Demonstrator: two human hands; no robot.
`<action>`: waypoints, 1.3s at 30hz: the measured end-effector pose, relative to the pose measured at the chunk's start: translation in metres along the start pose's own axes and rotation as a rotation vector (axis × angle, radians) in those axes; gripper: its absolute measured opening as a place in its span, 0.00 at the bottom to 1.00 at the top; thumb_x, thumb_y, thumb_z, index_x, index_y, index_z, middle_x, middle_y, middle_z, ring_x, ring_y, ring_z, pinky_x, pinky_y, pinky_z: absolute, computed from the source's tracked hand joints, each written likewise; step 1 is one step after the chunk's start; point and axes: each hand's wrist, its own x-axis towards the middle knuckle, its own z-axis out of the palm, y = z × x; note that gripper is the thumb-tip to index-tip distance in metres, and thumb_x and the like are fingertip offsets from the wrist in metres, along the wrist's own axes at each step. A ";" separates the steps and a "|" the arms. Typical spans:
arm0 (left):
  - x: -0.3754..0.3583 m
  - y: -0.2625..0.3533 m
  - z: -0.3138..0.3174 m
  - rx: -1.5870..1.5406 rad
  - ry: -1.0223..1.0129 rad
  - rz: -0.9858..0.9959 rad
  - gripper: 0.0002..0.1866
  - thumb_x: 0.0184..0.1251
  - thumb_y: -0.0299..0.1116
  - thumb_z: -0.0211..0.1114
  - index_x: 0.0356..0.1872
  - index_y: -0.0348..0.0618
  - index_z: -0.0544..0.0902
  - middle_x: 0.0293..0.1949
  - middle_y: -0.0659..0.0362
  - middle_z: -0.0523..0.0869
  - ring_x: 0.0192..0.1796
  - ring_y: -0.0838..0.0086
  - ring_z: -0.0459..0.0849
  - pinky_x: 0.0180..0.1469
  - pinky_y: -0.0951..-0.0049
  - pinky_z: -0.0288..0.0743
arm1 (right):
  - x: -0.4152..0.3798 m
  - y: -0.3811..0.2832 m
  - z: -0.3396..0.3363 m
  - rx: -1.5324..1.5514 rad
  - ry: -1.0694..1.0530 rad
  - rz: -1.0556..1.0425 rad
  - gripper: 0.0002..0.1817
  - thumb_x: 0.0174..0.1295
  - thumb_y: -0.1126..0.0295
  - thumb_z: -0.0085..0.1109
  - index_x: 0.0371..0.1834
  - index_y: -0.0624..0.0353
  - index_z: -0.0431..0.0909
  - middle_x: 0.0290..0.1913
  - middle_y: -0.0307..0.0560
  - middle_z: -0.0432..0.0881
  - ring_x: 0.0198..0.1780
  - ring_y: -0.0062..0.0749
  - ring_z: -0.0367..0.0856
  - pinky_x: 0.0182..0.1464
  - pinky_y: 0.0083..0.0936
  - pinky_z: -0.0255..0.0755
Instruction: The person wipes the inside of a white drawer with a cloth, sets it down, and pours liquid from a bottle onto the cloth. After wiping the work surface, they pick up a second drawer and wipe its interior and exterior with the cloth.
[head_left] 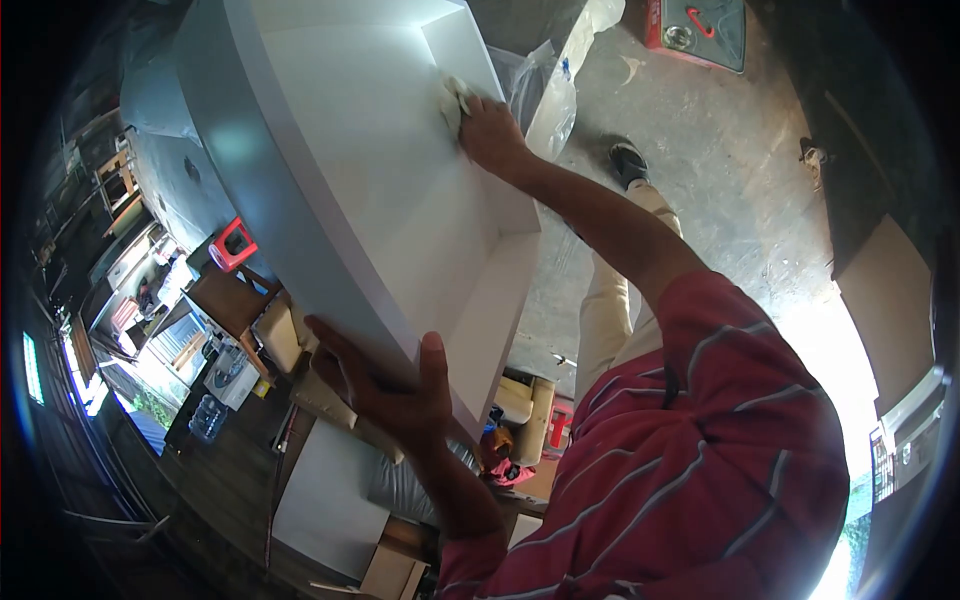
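A large white drawer [390,150] with a grey-blue front panel [290,190] stands tilted before me, its hollow inside facing me. My left hand [395,400] grips the lower end of that panel, thumb on the rim and fingers round the outer face. Inside the drawer, close to the far side wall, my right hand [492,138] is closed on a crumpled whitish cloth [453,105]. The cloth presses against the white inner surface. Part of it is hidden under my fingers.
A red and grey metal can [698,32] stands on the concrete floor at the upper right. Plastic wrapping [560,100] lies beyond the drawer. At left are a red stool [233,245], a brown chair [228,298] and a water bottle [208,418]. Cardboard [885,310] leans at right.
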 end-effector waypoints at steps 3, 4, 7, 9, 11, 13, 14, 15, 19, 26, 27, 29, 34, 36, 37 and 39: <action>0.000 0.006 0.001 0.003 0.000 -0.026 0.53 0.46 0.54 0.69 0.69 0.36 0.54 0.45 0.48 0.67 0.48 0.58 0.71 0.41 0.59 0.71 | -0.053 -0.003 -0.008 0.054 -0.101 -0.150 0.08 0.50 0.70 0.54 0.29 0.61 0.80 0.40 0.49 0.74 0.42 0.40 0.75 0.42 0.34 0.70; 0.001 0.006 0.002 -0.004 0.001 -0.027 0.53 0.46 0.54 0.69 0.69 0.36 0.54 0.45 0.48 0.67 0.48 0.58 0.71 0.41 0.59 0.71 | -0.073 -0.005 -0.006 0.078 -0.135 -0.175 0.08 0.51 0.71 0.53 0.30 0.61 0.80 0.41 0.50 0.75 0.42 0.41 0.76 0.43 0.35 0.71; 0.002 0.006 0.003 -0.059 0.027 -0.005 0.52 0.45 0.53 0.70 0.69 0.37 0.54 0.44 0.48 0.67 0.48 0.58 0.71 0.41 0.59 0.71 | -0.119 -0.009 -0.006 0.241 -0.437 -0.211 0.09 0.52 0.70 0.52 0.30 0.64 0.79 0.43 0.52 0.75 0.44 0.46 0.76 0.46 0.39 0.72; 0.000 0.004 0.002 -0.026 0.010 -0.008 0.52 0.45 0.52 0.70 0.69 0.37 0.55 0.44 0.47 0.67 0.48 0.57 0.71 0.41 0.58 0.72 | -0.138 -0.009 0.001 0.343 -0.550 -0.257 0.08 0.51 0.69 0.53 0.29 0.60 0.81 0.44 0.54 0.76 0.47 0.46 0.76 0.46 0.38 0.73; 0.001 0.004 0.005 -0.052 0.019 -0.012 0.52 0.44 0.51 0.70 0.69 0.37 0.55 0.45 0.47 0.67 0.48 0.57 0.71 0.41 0.58 0.72 | -0.120 -0.005 -0.009 0.339 -0.697 -0.195 0.09 0.52 0.68 0.53 0.31 0.59 0.82 0.45 0.54 0.76 0.48 0.47 0.77 0.48 0.37 0.73; -0.001 0.000 0.003 -0.068 0.020 -0.013 0.52 0.44 0.50 0.71 0.69 0.37 0.55 0.45 0.47 0.67 0.48 0.57 0.71 0.42 0.57 0.72 | -0.113 -0.005 -0.015 0.346 -0.843 -0.125 0.10 0.52 0.67 0.53 0.33 0.58 0.82 0.46 0.54 0.76 0.49 0.49 0.77 0.50 0.36 0.74; -0.002 -0.003 0.005 -0.063 0.022 0.001 0.52 0.43 0.49 0.71 0.69 0.37 0.55 0.45 0.46 0.67 0.47 0.56 0.71 0.42 0.57 0.72 | -0.110 0.000 -0.017 0.386 -0.850 0.020 0.11 0.53 0.66 0.53 0.34 0.57 0.82 0.46 0.54 0.76 0.48 0.49 0.77 0.49 0.36 0.74; -0.002 -0.005 0.006 -0.056 0.025 0.013 0.52 0.43 0.48 0.71 0.69 0.37 0.55 0.45 0.46 0.67 0.47 0.56 0.72 0.42 0.57 0.72 | -0.107 0.002 -0.018 0.427 -0.853 0.162 0.12 0.54 0.65 0.53 0.36 0.57 0.82 0.47 0.54 0.76 0.48 0.49 0.78 0.48 0.35 0.75; -0.009 -0.006 0.006 -0.103 0.033 -0.043 0.51 0.43 0.47 0.71 0.69 0.37 0.55 0.45 0.45 0.67 0.48 0.55 0.72 0.42 0.57 0.72 | -0.084 0.032 -0.053 -0.032 -0.873 -0.079 0.12 0.56 0.65 0.52 0.39 0.57 0.81 0.48 0.54 0.75 0.47 0.50 0.79 0.45 0.37 0.76; -0.002 -0.004 0.006 -0.032 0.040 0.052 0.51 0.43 0.45 0.70 0.69 0.39 0.55 0.45 0.45 0.67 0.49 0.54 0.71 0.42 0.56 0.72 | -0.096 0.008 -0.056 0.415 -0.745 -0.221 0.17 0.57 0.70 0.44 0.45 0.41 0.81 0.52 0.56 0.71 0.51 0.48 0.76 0.56 0.38 0.68; -0.001 -0.003 0.006 -0.037 0.038 0.056 0.51 0.43 0.45 0.71 0.69 0.39 0.55 0.45 0.45 0.67 0.49 0.54 0.71 0.42 0.56 0.72 | -0.111 -0.001 -0.034 0.324 -0.752 -0.279 0.15 0.59 0.67 0.47 0.45 0.44 0.81 0.50 0.56 0.72 0.50 0.50 0.77 0.53 0.39 0.71; 0.000 -0.006 0.006 -0.067 0.034 0.072 0.51 0.43 0.44 0.71 0.69 0.39 0.54 0.45 0.45 0.67 0.49 0.54 0.71 0.42 0.56 0.71 | -0.113 -0.014 -0.019 0.124 -0.830 -0.295 0.13 0.58 0.64 0.51 0.44 0.50 0.81 0.47 0.55 0.74 0.48 0.48 0.78 0.45 0.37 0.74; -0.002 -0.007 0.004 -0.059 0.025 0.125 0.51 0.41 0.41 0.71 0.69 0.39 0.55 0.45 0.46 0.67 0.49 0.55 0.71 0.42 0.56 0.71 | -0.101 -0.026 -0.005 -0.159 -0.799 -0.413 0.13 0.57 0.65 0.52 0.42 0.53 0.82 0.45 0.53 0.77 0.47 0.46 0.78 0.38 0.35 0.75; -0.002 -0.012 0.003 -0.080 0.015 0.126 0.51 0.41 0.41 0.71 0.69 0.38 0.55 0.44 0.46 0.67 0.49 0.55 0.71 0.42 0.57 0.71 | -0.094 -0.038 -0.016 -0.457 -0.737 -0.566 0.12 0.56 0.66 0.53 0.40 0.52 0.83 0.41 0.51 0.79 0.43 0.44 0.79 0.34 0.37 0.75; -0.002 -0.015 0.003 -0.079 0.019 0.124 0.51 0.41 0.41 0.71 0.69 0.38 0.55 0.44 0.46 0.67 0.49 0.55 0.71 0.42 0.57 0.71 | -0.091 -0.036 -0.012 -0.458 -0.735 -0.570 0.12 0.56 0.66 0.53 0.40 0.52 0.83 0.41 0.51 0.79 0.43 0.44 0.79 0.34 0.37 0.75; 0.000 -0.021 0.003 -0.076 0.021 0.161 0.51 0.41 0.41 0.71 0.68 0.37 0.55 0.45 0.45 0.67 0.48 0.54 0.71 0.42 0.57 0.71 | -0.088 -0.027 0.002 -0.010 -0.726 -0.438 0.11 0.55 0.65 0.54 0.39 0.50 0.83 0.40 0.51 0.80 0.41 0.44 0.80 0.33 0.38 0.75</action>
